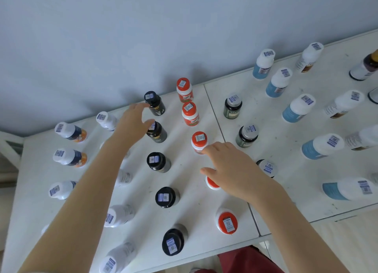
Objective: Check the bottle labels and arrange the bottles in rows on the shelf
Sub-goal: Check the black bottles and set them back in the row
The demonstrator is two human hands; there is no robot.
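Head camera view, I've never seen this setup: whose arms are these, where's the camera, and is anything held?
No machine here: these are a person's two bare arms, filmed by one camera worn on the head, looking down. The white shelf carries upright bottles in rows, with black, red and white caps. The left hand reaches, fingers spread, toward a black-capped bottle. The right hand touches a red-capped bottle with its fingertips. Neither hand plainly grips anything.

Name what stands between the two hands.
In the head view, a black-capped bottle beside the left hand and a red-capped bottle by the right hand.
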